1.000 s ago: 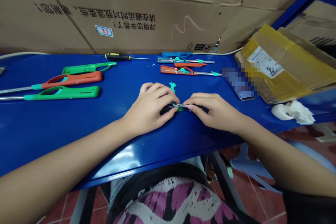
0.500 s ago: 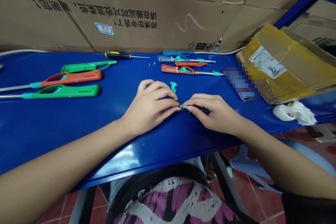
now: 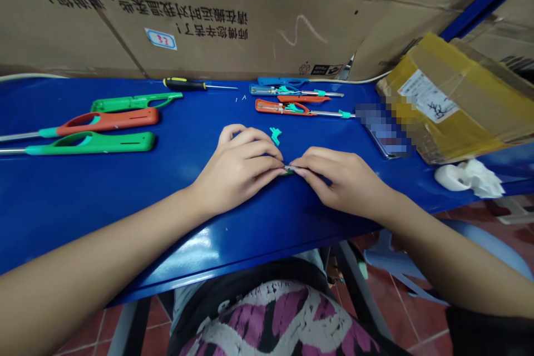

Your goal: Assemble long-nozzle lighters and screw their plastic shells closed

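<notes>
My left hand (image 3: pixel 246 169) and my right hand (image 3: pixel 340 178) meet over the table, fingertips pinched toward each other. Between them is a small silvery metal piece (image 3: pixel 289 168), with the edge of a green lighter shell (image 3: pixel 287 173) just below it. My left fingers hide most of the shell. The right thumb and forefinger grip the metal piece's end. Just beyond the fingers lies a loose turquoise trigger piece (image 3: pixel 275 136). Farther back, an opened orange lighter (image 3: pixel 283 108) and an opened blue lighter (image 3: pixel 275 90) show their inner parts.
At left lie a green lighter (image 3: pixel 117 143), an orange lighter (image 3: pixel 112 120) and a green shell half (image 3: pixel 125 102). A screwdriver (image 3: pixel 187 84) and small screws (image 3: pixel 243 97) are behind. At right are a phone (image 3: pixel 386 133), a taped box (image 3: pixel 450 100) and a white roll (image 3: pixel 453 178).
The camera view has tipped slightly downward. Both hands stay together at the same spot, with the right fingers curled a little differently around the metal piece.
</notes>
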`<state>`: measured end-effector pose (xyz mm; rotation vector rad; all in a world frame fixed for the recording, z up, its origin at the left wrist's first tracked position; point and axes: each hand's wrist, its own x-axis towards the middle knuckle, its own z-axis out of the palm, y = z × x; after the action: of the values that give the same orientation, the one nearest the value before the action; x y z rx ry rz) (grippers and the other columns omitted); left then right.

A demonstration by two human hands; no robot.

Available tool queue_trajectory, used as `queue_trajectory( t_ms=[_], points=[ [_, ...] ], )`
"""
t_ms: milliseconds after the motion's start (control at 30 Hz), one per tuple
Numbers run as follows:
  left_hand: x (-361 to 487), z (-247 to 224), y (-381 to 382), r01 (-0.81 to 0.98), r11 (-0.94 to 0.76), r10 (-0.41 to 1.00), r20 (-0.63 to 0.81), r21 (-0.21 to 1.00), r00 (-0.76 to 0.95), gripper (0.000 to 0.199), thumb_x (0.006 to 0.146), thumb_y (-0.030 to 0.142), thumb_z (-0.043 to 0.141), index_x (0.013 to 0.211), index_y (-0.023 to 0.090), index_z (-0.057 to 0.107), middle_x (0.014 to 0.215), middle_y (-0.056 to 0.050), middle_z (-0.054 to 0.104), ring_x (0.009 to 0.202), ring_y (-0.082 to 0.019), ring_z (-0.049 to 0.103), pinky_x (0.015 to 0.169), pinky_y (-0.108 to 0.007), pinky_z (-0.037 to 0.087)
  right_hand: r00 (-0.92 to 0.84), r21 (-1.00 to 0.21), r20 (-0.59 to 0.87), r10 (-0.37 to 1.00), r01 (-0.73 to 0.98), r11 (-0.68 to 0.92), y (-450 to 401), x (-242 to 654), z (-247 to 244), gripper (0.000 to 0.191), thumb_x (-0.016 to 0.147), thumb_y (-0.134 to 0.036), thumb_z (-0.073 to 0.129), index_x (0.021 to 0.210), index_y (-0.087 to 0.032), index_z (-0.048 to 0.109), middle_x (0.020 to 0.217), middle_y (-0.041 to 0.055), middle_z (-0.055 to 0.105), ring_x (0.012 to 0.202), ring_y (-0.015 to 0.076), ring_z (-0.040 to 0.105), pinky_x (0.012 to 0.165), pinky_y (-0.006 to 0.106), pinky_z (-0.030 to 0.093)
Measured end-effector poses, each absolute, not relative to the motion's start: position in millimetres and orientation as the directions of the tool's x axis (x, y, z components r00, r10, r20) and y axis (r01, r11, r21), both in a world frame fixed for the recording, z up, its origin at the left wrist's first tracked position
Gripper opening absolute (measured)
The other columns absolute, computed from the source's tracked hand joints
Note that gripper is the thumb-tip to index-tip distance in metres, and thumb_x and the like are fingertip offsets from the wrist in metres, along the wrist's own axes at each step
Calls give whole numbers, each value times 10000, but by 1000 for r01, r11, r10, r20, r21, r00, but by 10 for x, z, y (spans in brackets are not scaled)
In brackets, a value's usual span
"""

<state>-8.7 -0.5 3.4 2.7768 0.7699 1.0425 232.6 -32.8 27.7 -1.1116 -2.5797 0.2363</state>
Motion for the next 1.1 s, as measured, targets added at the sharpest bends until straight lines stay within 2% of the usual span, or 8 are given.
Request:
queue_trajectory(
  t_ms=[300, 500, 867, 1100],
  points=[
    [-86, 43, -3, 426, -855, 517, 567, 296, 642, 122, 982, 294, 629, 974, 229, 732, 1010, -8, 778, 1048, -216, 645, 994, -445, 327, -653, -227, 193, 732, 697, 681, -318, 2318, 298, 280, 1043, -277, 435, 1132, -184, 683, 985, 74, 721, 890, 196, 684, 765, 306, 513],
    [-80, 30, -4, 456, -830, 557, 525, 322, 643, 130, 978, 307, 628, 982, 243, 741, 1036, -15, 778, 1067, -227, 638, 1007, -458, 318, -651, -192, 206, 730, 705, 683, -301, 2329, 256, 249, 1035, -289, 463, 1132, -207, 677, 1044, 80, 732, 957, 216, 683, 796, 328, 516],
    [-55, 1, -24, 490, -780, 624, 415, 390, 662, 156, 962, 258, 588, 981, 231, 740, 1030, -22, 770, 1001, -209, 650, 980, -437, 314, -618, -433, 280, 735, 602, 671, -188, 2356, 36, 145, 971, -219, 583, 1071, -217, 687, 1019, 55, 699, 997, 203, 634, 880, 355, 526],
    [-60, -15, -16, 475, -772, 626, 379, 422, 682, 134, 948, 288, 625, 1002, 248, 741, 1053, -6, 765, 1003, -193, 663, 958, -409, 320, -621, -435, 323, 714, 573, 695, -233, 2340, 7, 157, 976, -213, 568, 1067, -230, 695, 1002, 62, 683, 947, 204, 619, 867, 377, 530]
  ],
)
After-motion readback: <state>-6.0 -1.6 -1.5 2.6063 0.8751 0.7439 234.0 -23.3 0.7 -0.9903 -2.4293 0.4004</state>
